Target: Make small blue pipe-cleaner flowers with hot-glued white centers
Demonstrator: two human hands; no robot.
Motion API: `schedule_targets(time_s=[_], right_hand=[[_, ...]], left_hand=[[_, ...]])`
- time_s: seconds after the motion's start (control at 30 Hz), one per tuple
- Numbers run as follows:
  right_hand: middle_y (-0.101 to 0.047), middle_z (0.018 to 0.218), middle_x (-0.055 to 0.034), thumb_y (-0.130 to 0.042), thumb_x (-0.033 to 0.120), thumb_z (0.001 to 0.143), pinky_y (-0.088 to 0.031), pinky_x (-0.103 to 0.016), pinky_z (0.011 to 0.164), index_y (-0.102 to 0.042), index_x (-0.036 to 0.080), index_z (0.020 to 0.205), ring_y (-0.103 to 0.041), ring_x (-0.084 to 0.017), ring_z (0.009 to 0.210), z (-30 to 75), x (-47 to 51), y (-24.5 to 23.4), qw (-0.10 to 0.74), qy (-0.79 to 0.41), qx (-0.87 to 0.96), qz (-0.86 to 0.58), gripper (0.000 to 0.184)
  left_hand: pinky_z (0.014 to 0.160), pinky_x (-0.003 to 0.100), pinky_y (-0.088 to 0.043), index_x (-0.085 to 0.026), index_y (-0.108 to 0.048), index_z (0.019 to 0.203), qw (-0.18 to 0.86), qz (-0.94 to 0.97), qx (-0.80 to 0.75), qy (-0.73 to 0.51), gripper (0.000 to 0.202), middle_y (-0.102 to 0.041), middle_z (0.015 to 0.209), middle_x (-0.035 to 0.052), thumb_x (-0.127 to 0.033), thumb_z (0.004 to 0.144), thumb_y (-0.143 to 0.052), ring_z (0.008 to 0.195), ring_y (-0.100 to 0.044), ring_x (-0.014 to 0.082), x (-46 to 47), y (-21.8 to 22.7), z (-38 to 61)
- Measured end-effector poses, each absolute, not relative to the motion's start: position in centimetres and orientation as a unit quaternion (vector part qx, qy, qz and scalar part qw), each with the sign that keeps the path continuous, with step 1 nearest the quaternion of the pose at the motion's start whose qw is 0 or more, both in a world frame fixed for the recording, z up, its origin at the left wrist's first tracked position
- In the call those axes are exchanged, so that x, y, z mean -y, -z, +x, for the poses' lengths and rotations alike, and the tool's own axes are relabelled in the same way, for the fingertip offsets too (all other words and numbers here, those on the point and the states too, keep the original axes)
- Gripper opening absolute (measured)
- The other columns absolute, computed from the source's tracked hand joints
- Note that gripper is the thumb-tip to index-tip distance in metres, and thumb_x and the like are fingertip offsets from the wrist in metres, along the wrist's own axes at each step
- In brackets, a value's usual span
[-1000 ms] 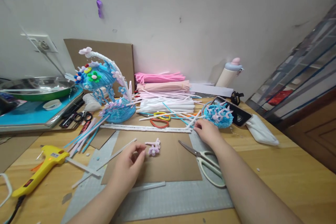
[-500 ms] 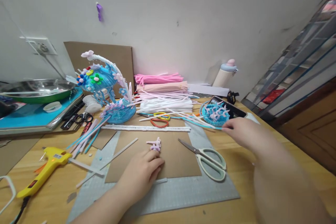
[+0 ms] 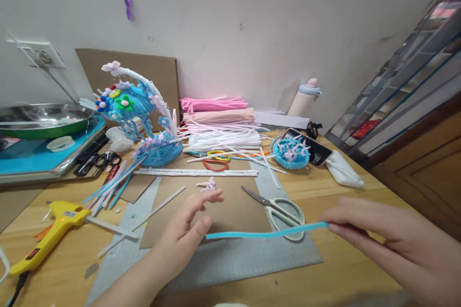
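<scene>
My right hand [image 3: 382, 237] pinches one end of a blue pipe cleaner [image 3: 252, 235], which stretches leftward above the cutting mat and past the scissors. Its free tip hangs just beside the thumb of my left hand [image 3: 190, 225], whose fingers are apart and hold nothing. Behind my left fingertips, a small pale-pink twisted pipe-cleaner piece [image 3: 208, 183] lies on the cardboard sheet [image 3: 230, 201]. Scissors with pale green handles [image 3: 284, 211] rest partly open on the right edge of that sheet.
At left lies a yellow glue gun [image 3: 54, 235]. A blue jellyfish-like pipe-cleaner model [image 3: 133, 103] stands behind it. Pink and white pipe-cleaner bundles [image 3: 219, 117] are stacked by the wall. A round blue piece [image 3: 291, 153] sits at right beside a phone [image 3: 320, 153].
My right hand has drawn a blue pipe cleaner from beside the round blue piece towards me. My left hand has let go of the pale-pink piece and opened.
</scene>
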State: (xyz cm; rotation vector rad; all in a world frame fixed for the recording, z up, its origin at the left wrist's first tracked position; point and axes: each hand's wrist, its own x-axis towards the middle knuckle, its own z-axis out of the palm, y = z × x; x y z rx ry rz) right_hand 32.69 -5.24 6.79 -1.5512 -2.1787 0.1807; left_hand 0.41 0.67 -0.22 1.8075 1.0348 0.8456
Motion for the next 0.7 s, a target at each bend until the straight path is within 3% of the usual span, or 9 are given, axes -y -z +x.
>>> schedule_targets(time_s=[0.07,0.13,0.2,0.3,0.37,0.53,0.7], right_hand=[[-0.07,0.079,-0.0021,-0.053,0.036,0.086,-0.054,-0.023,0.06,-0.07,0.028,0.085,-0.067,-0.018,0.071,31.6,4.3,-6.9,0.201,-0.092,0.806,-0.549,0.019],[-0.07,0.083,-0.0033,-0.05,0.034,0.088,-0.054,-0.026,0.062,-0.069,0.027,0.088,-0.066,-0.019,0.074,31.4,3.6,-6.6,0.188,-0.105,0.8,-0.56,0.02],[-0.07,0.086,-0.0044,-0.05,0.035,0.088,-0.054,-0.029,0.064,-0.069,0.026,0.089,-0.066,-0.021,0.077,31.6,3.2,-5.9,0.177,-0.112,0.79,-0.576,0.021],[-0.069,0.098,-0.0063,-0.051,0.034,0.088,-0.052,-0.035,0.075,-0.068,0.026,0.099,-0.064,-0.024,0.089,31.0,3.1,-4.7,0.166,-0.11,0.782,-0.591,0.022],[-0.068,0.105,-0.0067,-0.051,0.032,0.088,-0.05,-0.037,0.08,-0.065,0.026,0.107,-0.063,-0.025,0.095,29.4,3.3,-4.1,0.157,-0.123,0.784,-0.588,0.024],[-0.067,0.084,-0.0027,-0.045,0.024,0.092,-0.046,-0.026,0.067,-0.065,0.025,0.095,-0.063,-0.017,0.078,22.5,3.6,-3.1,0.13,-0.25,0.808,-0.518,0.02],[-0.065,0.086,-0.0002,-0.041,0.022,0.094,-0.04,-0.023,0.066,-0.06,0.024,0.097,-0.061,-0.014,0.08,19.0,3.4,-1.8,0.173,-0.284,0.806,-0.49,0.02]], left_hand=[[0.086,0.031,-0.044,-0.022,-0.056,0.12,0.55,0.68,-0.389,-0.29,0.037,-0.067,0.106,0.0073,-0.038,0.092,-0.038,0.097,-0.059,0.0202,-0.3,0.1,0.1],[0.073,0.026,-0.045,-0.019,-0.063,0.104,0.604,0.652,-0.397,-0.227,0.032,-0.067,0.082,0.0034,-0.038,0.091,-0.041,0.076,-0.059,0.0165,-0.2,0.3,-0.2],[0.062,0.022,-0.042,-0.017,-0.065,0.082,0.587,0.664,-0.422,-0.188,0.028,-0.059,0.063,-0.0014,-0.036,0.089,-0.045,0.061,-0.053,0.0128,-0.1,0.7,-0.3],[0.056,0.021,-0.037,-0.017,-0.055,0.061,0.533,0.696,-0.453,-0.163,0.034,-0.051,0.054,-0.0041,-0.032,0.089,-0.043,0.054,-0.048,0.0107,0.2,1.0,-0.1],[0.055,0.02,-0.036,-0.017,-0.052,0.062,0.524,0.701,-0.459,-0.154,0.033,-0.052,0.054,-0.0043,-0.032,0.089,-0.042,0.053,-0.048,0.0106,0.4,0.9,0.0],[0.055,0.02,-0.037,-0.018,-0.058,0.072,0.513,0.711,-0.457,-0.154,0.03,-0.057,0.057,-0.0032,-0.032,0.091,-0.04,0.054,-0.051,0.0112,0.7,0.3,-0.1],[0.056,0.021,-0.035,-0.019,-0.061,0.073,0.445,0.771,-0.435,-0.133,0.029,-0.06,0.061,-0.0019,-0.028,0.091,-0.04,0.058,-0.053,0.0122,1.1,-0.1,0.0]])
